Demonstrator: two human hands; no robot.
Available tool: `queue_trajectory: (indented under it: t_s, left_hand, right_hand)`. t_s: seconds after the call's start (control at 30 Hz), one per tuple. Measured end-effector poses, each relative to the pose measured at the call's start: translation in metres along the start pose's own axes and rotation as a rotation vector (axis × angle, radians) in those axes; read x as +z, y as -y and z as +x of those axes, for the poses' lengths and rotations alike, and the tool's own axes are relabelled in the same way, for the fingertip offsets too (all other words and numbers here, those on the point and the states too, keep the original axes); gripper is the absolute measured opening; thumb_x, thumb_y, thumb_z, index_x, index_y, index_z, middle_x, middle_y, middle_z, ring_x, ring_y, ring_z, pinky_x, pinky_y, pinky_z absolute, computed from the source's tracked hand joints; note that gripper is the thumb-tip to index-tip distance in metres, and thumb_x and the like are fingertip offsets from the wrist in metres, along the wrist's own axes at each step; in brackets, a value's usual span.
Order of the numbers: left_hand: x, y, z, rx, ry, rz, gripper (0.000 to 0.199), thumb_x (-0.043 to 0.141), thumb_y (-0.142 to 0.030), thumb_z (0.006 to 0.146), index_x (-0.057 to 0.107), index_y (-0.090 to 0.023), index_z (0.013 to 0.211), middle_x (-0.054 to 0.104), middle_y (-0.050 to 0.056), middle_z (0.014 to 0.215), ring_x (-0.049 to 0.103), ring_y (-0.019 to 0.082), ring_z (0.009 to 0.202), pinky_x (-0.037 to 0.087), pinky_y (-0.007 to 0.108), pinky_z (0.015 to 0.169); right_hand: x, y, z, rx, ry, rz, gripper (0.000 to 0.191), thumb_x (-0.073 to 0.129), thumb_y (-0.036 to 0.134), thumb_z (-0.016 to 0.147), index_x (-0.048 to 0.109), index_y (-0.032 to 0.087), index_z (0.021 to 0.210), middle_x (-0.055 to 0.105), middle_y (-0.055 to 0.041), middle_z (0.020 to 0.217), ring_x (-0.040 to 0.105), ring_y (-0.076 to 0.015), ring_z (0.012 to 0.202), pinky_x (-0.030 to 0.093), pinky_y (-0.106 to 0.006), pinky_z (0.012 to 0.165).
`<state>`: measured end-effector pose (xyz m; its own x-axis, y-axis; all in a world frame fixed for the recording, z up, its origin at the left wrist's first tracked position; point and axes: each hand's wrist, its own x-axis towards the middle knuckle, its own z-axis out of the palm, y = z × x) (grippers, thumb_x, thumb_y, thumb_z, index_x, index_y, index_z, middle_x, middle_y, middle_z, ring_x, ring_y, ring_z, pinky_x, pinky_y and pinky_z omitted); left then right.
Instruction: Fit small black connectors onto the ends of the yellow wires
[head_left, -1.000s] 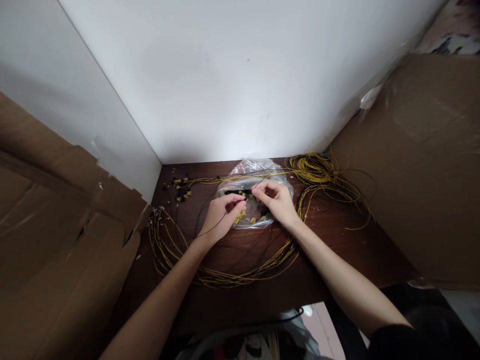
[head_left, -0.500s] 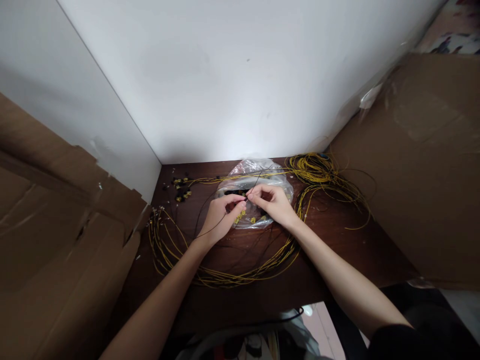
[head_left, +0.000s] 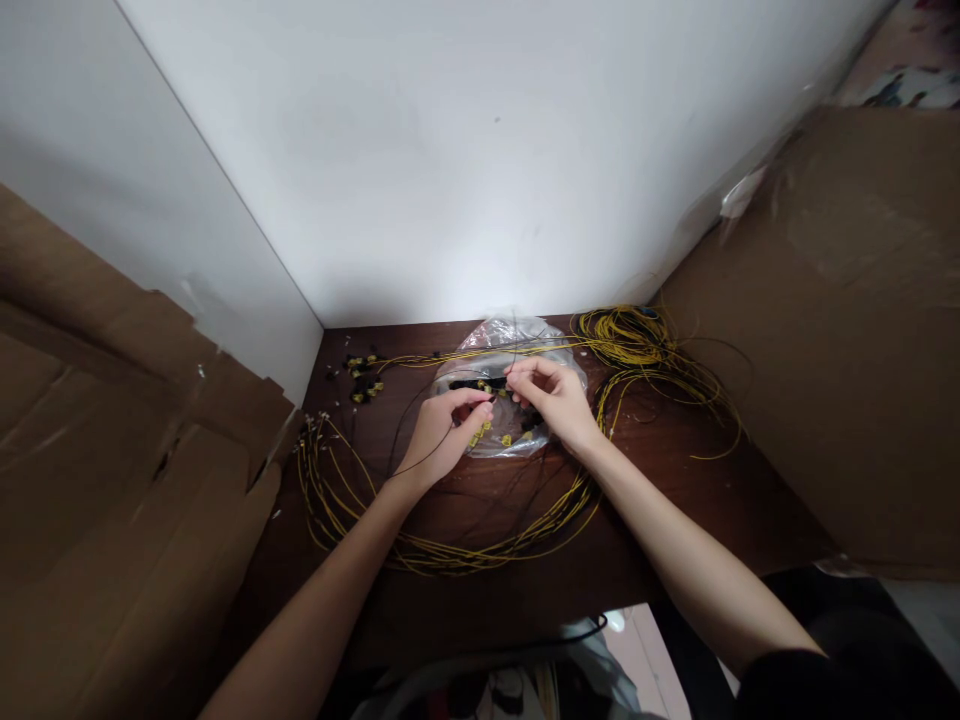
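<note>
My left hand point(head_left: 444, 432) is closed in a pinch above the plastic bag, with a tiny dark end at its fingertips. A thin black wire point(head_left: 420, 462) trails from this hand across the wrist. Slightly higher, my right hand point(head_left: 553, 398) pinches another thin dark wire point(head_left: 514, 345), which sticks up past the fingers. A small gap separates the two sets of fingertips. Below them lies the clear plastic bag point(head_left: 491, 338) with small yellow pieces point(head_left: 506, 440) and black pieces on it or in it; the hands partly hide these.
Yellow and black wires point(head_left: 480, 556) curve around the front of the brown tabletop point(head_left: 525, 600). A coiled bundle point(head_left: 630, 340) lies at the back right. Small black-and-yellow parts point(head_left: 365, 385) sit back left. Cardboard point(head_left: 825, 350) stands on both sides, and a white wall point(head_left: 450, 180) rises behind.
My right hand has drawn back up and to the right, away from my left fingertips, which it was touching or nearly touching. The left hand stays in place.
</note>
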<state>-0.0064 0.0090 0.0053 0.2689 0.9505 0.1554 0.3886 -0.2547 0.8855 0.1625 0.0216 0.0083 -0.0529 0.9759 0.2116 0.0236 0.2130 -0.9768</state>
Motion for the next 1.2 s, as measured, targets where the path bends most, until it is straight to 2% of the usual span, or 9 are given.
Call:
queue_trajectory:
  t_s: [0.17, 0.27, 0.43, 0.67, 0.83, 1.0, 1.2]
  left_hand:
    - [-0.0003, -0.0003, 0.0003, 0.022, 0.006, 0.034, 0.023, 0.053, -0.028, 0.081, 0.068, -0.014, 0.092, 0.07, 0.004, 0.077, 0.059, 0.015, 0.066, 0.043, 0.025, 0.061]
    - [-0.0004, -0.0002, 0.0002, 0.028, 0.009, 0.045, 0.023, 0.053, -0.028, 0.081, 0.068, -0.015, 0.093, 0.07, 0.004, 0.077, 0.058, 0.015, 0.066, 0.042, 0.025, 0.06]
    - [-0.0004, -0.0005, 0.0, 0.028, 0.001, 0.037, 0.022, 0.054, -0.028, 0.08, 0.068, -0.015, 0.091, 0.069, 0.004, 0.077, 0.06, 0.016, 0.069, 0.044, 0.026, 0.064]
    - [-0.0003, -0.0012, -0.0002, 0.01, -0.006, 0.023, 0.023, 0.055, -0.029, 0.08, 0.068, -0.014, 0.093, 0.07, 0.005, 0.077, 0.061, 0.016, 0.07, 0.046, 0.028, 0.067]
    - [-0.0001, 0.001, -0.0003, 0.021, 0.004, 0.023, 0.024, 0.054, -0.03, 0.081, 0.067, -0.015, 0.094, 0.07, 0.005, 0.079, 0.061, 0.016, 0.071, 0.046, 0.028, 0.068]
    - [0.0002, 0.0032, -0.0001, 0.031, 0.004, 0.041, 0.023, 0.054, -0.03, 0.081, 0.068, -0.015, 0.093, 0.069, 0.005, 0.078, 0.061, 0.016, 0.07, 0.045, 0.026, 0.065]
    - [-0.0009, -0.0007, 0.0003, 0.045, 0.006, 0.055, 0.022, 0.054, -0.027, 0.081, 0.068, -0.015, 0.092, 0.069, 0.004, 0.077, 0.058, 0.015, 0.066, 0.041, 0.025, 0.06]
  right_hand:
    - [0.0033, 0.0044, -0.0026, 0.002, 0.124, -0.041, 0.02, 0.067, 0.036, 0.071, 0.064, 0.017, 0.078, 0.057, 0.001, 0.063, 0.049, -0.0099, 0.056, 0.041, -0.025, 0.054]
    - [0.0039, 0.0052, -0.0029, -0.003, 0.145, -0.043, 0.019, 0.067, 0.035, 0.071, 0.064, 0.017, 0.076, 0.057, 0.0012, 0.062, 0.049, -0.0098, 0.055, 0.041, -0.025, 0.055]
    - [0.001, 0.004, -0.0014, -0.007, 0.062, -0.057, 0.023, 0.067, 0.039, 0.072, 0.065, 0.017, 0.078, 0.056, 0.0015, 0.059, 0.048, -0.0103, 0.054, 0.041, -0.025, 0.054]
    - [-0.0015, -0.0015, 0.0005, -0.011, -0.091, 0.022, 0.021, 0.069, 0.036, 0.07, 0.063, 0.017, 0.071, 0.061, -0.0024, 0.074, 0.049, -0.0095, 0.055, 0.041, -0.024, 0.051]
    - [-0.0025, -0.0007, 0.001, -0.001, -0.162, 0.087, 0.021, 0.069, 0.037, 0.069, 0.061, 0.017, 0.069, 0.061, -0.0023, 0.075, 0.049, -0.0092, 0.054, 0.041, -0.023, 0.049]
    - [-0.0022, 0.0031, 0.0003, 0.082, -0.02, 0.091, 0.027, 0.069, 0.042, 0.069, 0.064, 0.016, 0.075, 0.062, -0.0014, 0.07, 0.052, -0.0092, 0.056, 0.042, -0.021, 0.05]
    - [-0.0013, 0.0049, -0.002, 0.147, 0.168, 0.036, 0.026, 0.066, 0.043, 0.072, 0.065, 0.017, 0.074, 0.056, 0.0013, 0.059, 0.046, -0.0078, 0.049, 0.037, -0.021, 0.045]
